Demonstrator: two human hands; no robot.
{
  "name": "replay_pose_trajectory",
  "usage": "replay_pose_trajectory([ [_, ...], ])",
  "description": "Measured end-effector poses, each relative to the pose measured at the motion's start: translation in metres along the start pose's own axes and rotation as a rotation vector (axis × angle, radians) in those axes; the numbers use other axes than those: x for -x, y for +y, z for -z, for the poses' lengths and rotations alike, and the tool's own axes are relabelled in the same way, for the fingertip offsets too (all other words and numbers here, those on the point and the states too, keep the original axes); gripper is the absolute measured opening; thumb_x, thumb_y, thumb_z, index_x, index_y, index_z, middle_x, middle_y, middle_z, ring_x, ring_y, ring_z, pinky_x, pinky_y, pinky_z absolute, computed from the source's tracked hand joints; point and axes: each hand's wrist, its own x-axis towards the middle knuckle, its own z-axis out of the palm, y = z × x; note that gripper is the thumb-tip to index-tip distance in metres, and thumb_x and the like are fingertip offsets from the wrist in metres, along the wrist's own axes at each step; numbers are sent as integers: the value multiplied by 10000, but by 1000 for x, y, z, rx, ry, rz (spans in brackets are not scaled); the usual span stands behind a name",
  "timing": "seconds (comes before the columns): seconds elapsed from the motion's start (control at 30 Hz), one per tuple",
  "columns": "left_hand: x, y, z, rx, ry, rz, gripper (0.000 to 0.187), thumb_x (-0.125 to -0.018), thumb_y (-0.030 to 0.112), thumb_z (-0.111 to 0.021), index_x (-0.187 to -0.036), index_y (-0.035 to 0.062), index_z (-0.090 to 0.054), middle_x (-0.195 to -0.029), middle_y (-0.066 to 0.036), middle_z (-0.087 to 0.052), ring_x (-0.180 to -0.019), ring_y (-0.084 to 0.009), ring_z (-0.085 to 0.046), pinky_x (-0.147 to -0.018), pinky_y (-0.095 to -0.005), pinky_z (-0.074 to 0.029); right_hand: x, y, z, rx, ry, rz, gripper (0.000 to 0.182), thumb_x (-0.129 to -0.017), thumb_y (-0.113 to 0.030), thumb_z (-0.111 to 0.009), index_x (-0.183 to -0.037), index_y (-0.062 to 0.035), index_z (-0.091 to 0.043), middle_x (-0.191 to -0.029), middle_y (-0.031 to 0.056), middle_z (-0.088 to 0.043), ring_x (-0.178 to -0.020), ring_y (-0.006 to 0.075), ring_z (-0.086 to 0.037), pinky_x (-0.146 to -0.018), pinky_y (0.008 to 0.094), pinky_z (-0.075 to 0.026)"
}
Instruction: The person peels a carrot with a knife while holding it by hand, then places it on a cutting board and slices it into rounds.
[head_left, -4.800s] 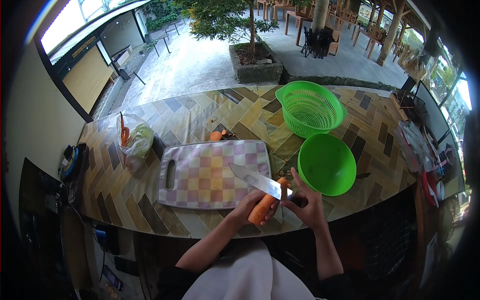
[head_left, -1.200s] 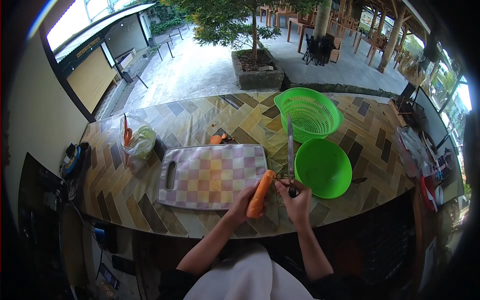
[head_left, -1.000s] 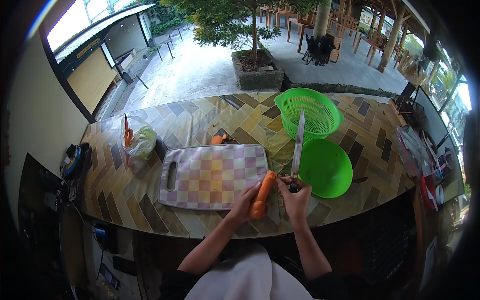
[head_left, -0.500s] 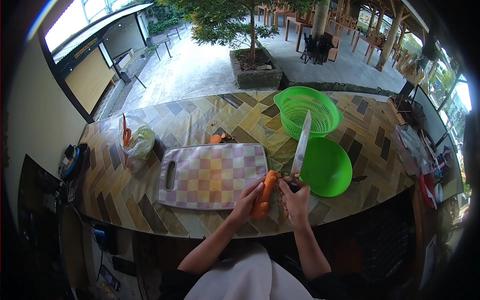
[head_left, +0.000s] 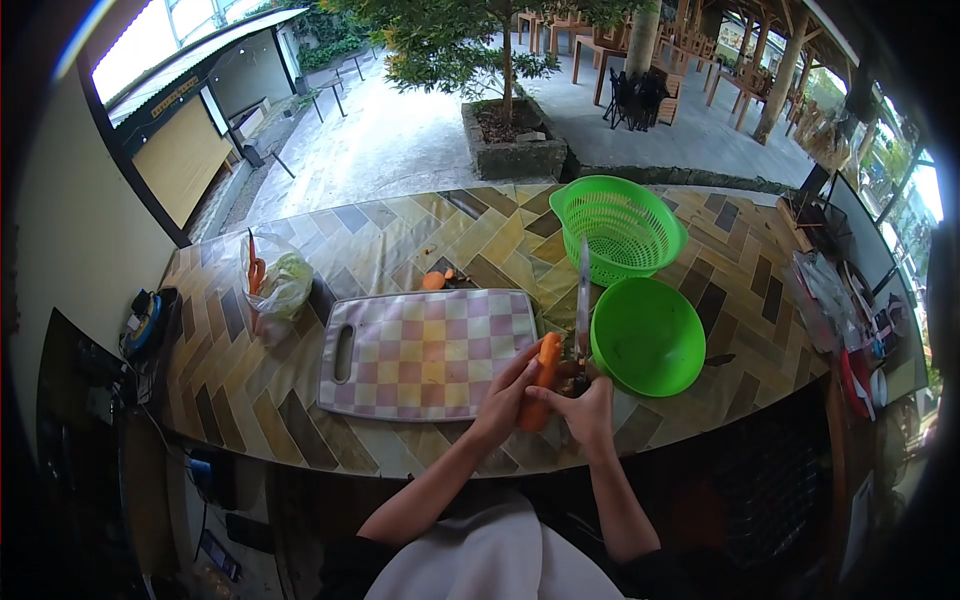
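Observation:
My left hand [head_left: 507, 402] is closed round an orange carrot [head_left: 546, 372], which it holds tilted over the table's front part, just right of the checkered cutting board [head_left: 432, 350]. In my right hand [head_left: 588, 412] is a knife [head_left: 583, 310], its blade pointing up and away from me and its handle mostly hidden by the fingers. The right thumb lies against the lower part of the carrot. Beside the knife is a green bowl [head_left: 648, 338], with a green colander [head_left: 620, 225] behind it.
Carrot pieces [head_left: 434, 280] lie behind the board. A plastic bag [head_left: 284, 285] with carrots and something pale green stands at the left. Plastic bags and other items [head_left: 830, 300] crowd the table's right end. Peel scraps lie near my hands.
The knife blade has swung left to nearly upright. My right hand has moved slightly left and down, its thumb now on the carrot's lower part.

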Motion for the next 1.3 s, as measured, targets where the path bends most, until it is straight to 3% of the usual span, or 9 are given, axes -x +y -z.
replay_pose_trajectory([
  [0.13, -10, 9, -8, -5, -2, 95, 440, -1048, 247, -426, -1439, 45, -419, -1363, -94, -507, -1171, -141, -519, -985, -267, -431, -3, 11, 1, -101, 151, 47, 261, -772, -136, -805, -922, 35, -678, -877, 110, -698, -789, 188, -653, -766, 323, -507],
  [0.23, -16, 7, -12, -99, 39, 119, 441, -1057, 227, -387, -1458, 46, -378, -1369, -103, -497, -1185, -149, -510, -1003, -281, -422, -2, 29, 7, -150, 123, -314, 167, -843, -55, -724, -971, 28, -658, -883, 78, -675, -783, 142, -627, -710, 283, -514],
  [0.4, -19, 6, -10, -116, -100, 94, 464, -1060, 222, -351, -1484, 41, -297, -1396, -122, -469, -1240, -179, -487, -1033, -306, -407, 4, 42, 6, -43, 153, 19, 153, -857, -83, -706, -940, 38, -662, -879, 124, -686, -825, 185, -651, -771, 307, -501],
  [0.63, -9, 14, -16, 112, -162, 155, 487, -1050, 253, -406, -1473, 36, -304, -1299, -120, -522, -1068, -191, -602, -901, -317, -499, 13, 10, 8, 54, 147, 156, 201, -881, -155, -697, -921, 40, -672, -776, 87, -667, -756, 171, -644, -776, 310, -503],
  [0.73, -3, 19, -10, 229, -177, 212, 499, -1033, 299, -455, -1447, 41, -347, -1199, -105, -570, -968, -186, -638, -779, -322, -548, 16, 11, 21, -212, -29, -176, 272, -935, -209, -633, -1054, 36, -640, -679, 34, -587, -644, 120, -578, -680, 302, -494],
  [0.83, 5, 28, -7, 208, -100, 207, 491, -1014, 343, -492, -1403, 56, -408, -1080, -87, -604, -845, -176, -658, -640, -308, -563, 21, -7, 37, -189, -80, -137, 373, -978, -260, -565, -1199, 41, -555, -639, 20, -512, -587, 77, -495, -586, 311, -458],
  [0.97, 5, 17, 11, 181, -36, 200, 434, -1005, 419, -479, -1255, 66, -520, -873, -49, -612, -696, -142, -643, -543, -248, -523, 24, -12, 54, 323, -224, 195, 411, -983, -277, -546, -1343, -87, -490, -607, 60, -500, -492, 159, -488, -512, 313, -402],
  [1.07, 5, 17, 16, 229, -9, 244, 423, -1004, 438, -472, -1146, 51, -569, -804, -38, -611, -661, -125, -631, -533, -221, -501, 25, -20, 59, 474, -490, 232, 454, -959, -369, -564, -1342, -156, -448, -745, 156, -623, -635, 379, -626, -574, 439, -447],
  [1.3, 0, -8, 44, 259, -88, 186, 348, -979, 340, -571, -1155, 45, -627, -836, -3, -630, -688, -61, -611, -578, -201, -499, 25, -23, 47, 517, -572, 262, 449, -873, -379, -675, -1205, -137, -493, -702, 129, -641, -617, 361, -630, -558, 421, -447],
])
